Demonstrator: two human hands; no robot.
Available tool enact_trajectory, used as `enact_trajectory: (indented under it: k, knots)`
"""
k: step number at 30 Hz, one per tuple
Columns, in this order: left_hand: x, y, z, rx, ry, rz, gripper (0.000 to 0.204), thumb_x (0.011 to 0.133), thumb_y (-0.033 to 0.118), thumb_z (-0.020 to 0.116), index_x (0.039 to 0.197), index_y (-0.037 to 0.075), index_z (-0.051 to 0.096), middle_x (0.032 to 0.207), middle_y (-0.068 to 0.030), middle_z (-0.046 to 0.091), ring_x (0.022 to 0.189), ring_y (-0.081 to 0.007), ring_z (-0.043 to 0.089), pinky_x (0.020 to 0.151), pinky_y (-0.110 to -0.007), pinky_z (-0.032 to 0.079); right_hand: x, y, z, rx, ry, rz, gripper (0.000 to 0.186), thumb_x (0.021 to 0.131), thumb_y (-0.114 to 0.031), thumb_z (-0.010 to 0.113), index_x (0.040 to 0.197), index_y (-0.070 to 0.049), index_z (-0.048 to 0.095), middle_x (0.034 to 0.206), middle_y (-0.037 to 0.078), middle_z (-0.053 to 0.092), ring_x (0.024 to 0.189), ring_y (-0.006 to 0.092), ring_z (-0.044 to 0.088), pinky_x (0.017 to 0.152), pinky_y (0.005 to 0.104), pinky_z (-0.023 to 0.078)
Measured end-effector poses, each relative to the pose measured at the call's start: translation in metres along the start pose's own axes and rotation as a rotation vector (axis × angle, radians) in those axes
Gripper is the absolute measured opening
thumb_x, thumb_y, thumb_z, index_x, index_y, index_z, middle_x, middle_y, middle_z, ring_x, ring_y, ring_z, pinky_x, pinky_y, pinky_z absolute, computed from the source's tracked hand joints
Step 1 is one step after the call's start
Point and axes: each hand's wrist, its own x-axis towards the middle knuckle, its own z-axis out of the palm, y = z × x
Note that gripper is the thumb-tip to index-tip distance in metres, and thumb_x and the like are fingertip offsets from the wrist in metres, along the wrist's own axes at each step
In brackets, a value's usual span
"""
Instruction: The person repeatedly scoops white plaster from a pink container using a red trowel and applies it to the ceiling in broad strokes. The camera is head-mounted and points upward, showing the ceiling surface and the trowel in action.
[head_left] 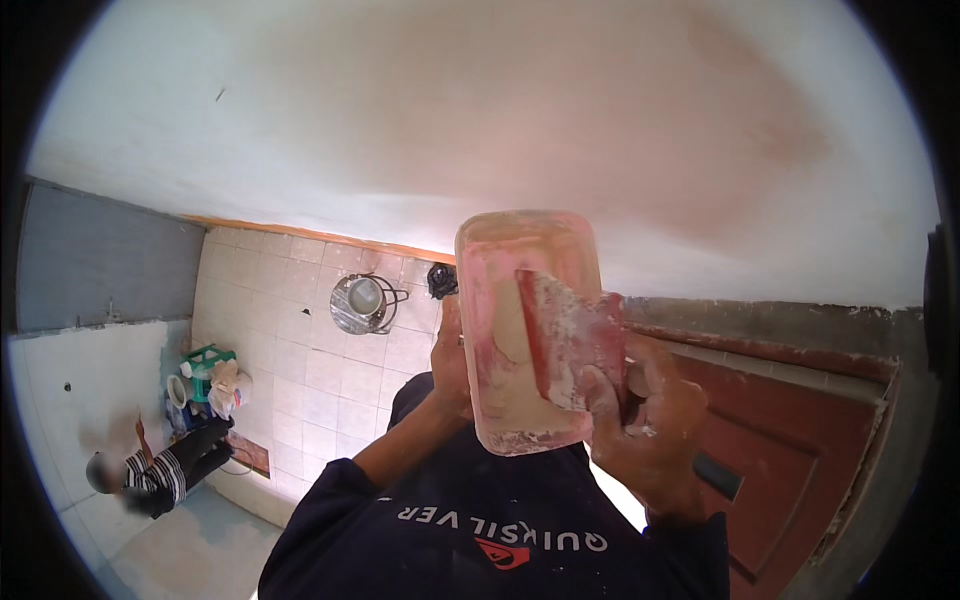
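Observation:
My left hand (451, 352) is closed around the side of a pinkish see-through rectangular plastic tub (474, 380), its fingers partly hidden behind the tub. Beige putty (508, 318) coats the tub's inside. In my right hand (655, 425) is a red putty spreader (580, 345) crusted with pale putty, pinched with the thumb on its face. The spreader's straight edge lies over the tub's interior; I cannot tell whether it touches the putty.
A pale wall (400, 110) with a damp-looking reddish patch rises ahead. Behind my right hand is a brown panelled door (760, 430). On the tiled floor (280, 350) stands a round stool (345, 318) bearing a bucket (366, 294). A person in a striped top (172, 472) is at the lower left, near a green container (205, 365).

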Motion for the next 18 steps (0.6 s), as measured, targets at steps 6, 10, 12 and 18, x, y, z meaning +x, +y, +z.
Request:
enact_trajectory:
  k: [6, 10, 12, 18]
  knots:
    - [0.015, -0.013, -0.025, -0.536, -0.468, -0.106, 0.091, 0.081, 0.077, 0.022, 0.141, 0.008, 0.025, 0.135, -0.0157, 0.042, 0.121, -0.0293, 0.046, 0.1, -0.045, 0.041, 0.0, 0.001, 0.028, 0.073, -0.062, -0.037, 0.029, 0.079, -0.008, 0.064, 0.104, 0.002, 0.052, 0.061, 0.015, 0.061, 0.049, 0.0277, 0.062, 0.046, 0.0351, 0.048]
    - [0.003, -0.019, -0.012, -0.376, -0.248, -0.09, 0.089, 0.082, 0.075, 0.024, 0.141, 0.009, 0.026, 0.135, -0.0144, 0.042, 0.121, -0.0283, 0.046, 0.101, -0.044, 0.04, -0.007, 0.002, 0.034, 0.125, 0.021, -0.022, 0.032, 0.08, -0.008, 0.064, 0.107, 0.002, 0.049, 0.061, 0.015, 0.061, 0.051, 0.0283, 0.063, 0.048, 0.0348, 0.049]
    - [0.003, -0.011, -0.01, -0.251, -0.147, -0.11, 0.086, 0.083, 0.074, 0.025, 0.14, 0.009, 0.027, 0.135, -0.0136, 0.043, 0.121, -0.028, 0.046, 0.102, -0.044, 0.039, -0.005, 0.004, 0.038, 0.169, 0.105, -0.047, 0.033, 0.081, -0.008, 0.063, 0.109, 0.002, 0.048, 0.063, 0.016, 0.061, 0.054, 0.0292, 0.064, 0.05, 0.0346, 0.051]
    - [0.0, -0.004, -0.016, 0.065, -0.029, -0.05, 0.078, 0.088, 0.067, 0.027, 0.139, 0.009, 0.03, 0.135, -0.0137, 0.043, 0.121, -0.0298, 0.045, 0.103, -0.046, 0.038, -0.003, 0.006, 0.03, 0.216, 0.145, -0.069, 0.04, 0.084, -0.007, 0.057, 0.119, 0.006, 0.043, 0.082, 0.024, 0.064, 0.068, 0.0367, 0.066, 0.061, 0.0378, 0.054]
